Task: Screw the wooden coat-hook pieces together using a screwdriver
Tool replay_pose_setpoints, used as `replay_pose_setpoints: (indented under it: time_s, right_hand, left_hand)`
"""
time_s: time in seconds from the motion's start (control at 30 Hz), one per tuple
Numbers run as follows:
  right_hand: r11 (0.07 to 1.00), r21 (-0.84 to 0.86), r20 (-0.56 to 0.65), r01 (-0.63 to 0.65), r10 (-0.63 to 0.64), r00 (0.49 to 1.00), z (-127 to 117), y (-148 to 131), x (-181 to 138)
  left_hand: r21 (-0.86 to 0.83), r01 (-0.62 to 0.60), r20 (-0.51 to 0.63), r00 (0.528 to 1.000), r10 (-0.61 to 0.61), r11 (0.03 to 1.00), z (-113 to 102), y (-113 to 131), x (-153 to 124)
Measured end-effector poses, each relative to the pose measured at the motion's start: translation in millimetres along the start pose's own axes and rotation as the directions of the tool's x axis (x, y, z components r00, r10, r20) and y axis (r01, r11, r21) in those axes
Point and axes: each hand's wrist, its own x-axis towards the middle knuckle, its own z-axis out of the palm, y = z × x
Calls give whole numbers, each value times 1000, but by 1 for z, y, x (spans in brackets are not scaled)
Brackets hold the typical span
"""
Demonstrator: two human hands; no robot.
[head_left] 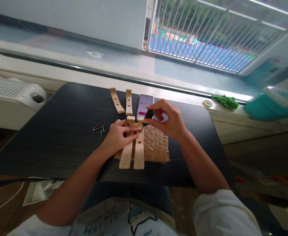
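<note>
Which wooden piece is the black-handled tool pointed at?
The rightmost wooden piece, in the front row over the brown block. Only it has the tool, held in the right hand, aimed at it.

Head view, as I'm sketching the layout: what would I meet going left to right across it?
White ribbed radiator → small silver metal fasteners → two far, curved, pale wooden pieces → flat rectangular smartphone → round yellowish tape roll → crumpled green cloth → teal container.

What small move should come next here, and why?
Probably a slight twist of the black-handled tool by the right hand: its tip appears to meet the right wooden piece on the brown block, and the left hand touches that piece.
</note>
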Motion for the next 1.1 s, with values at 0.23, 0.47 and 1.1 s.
replay_pose_setpoints:
  time_s: [0.23,0.47,1.1]
  right_hand:
    - [1000,11,-22,-13,13,1000,1,-1,0]
    - [999,-14,-27,-46,45,999,2,-2,0]
    - [1000,1,6,24,-24,1000,2,-4,1]
  left_hand:
    - [-12,-16,-1,1000,16,1000,0,0,0]
    - [6,13,14,1000,-13,1000,-3,4,0]
    - [24,3,10,1000,-3,1000,-3,3,-1]
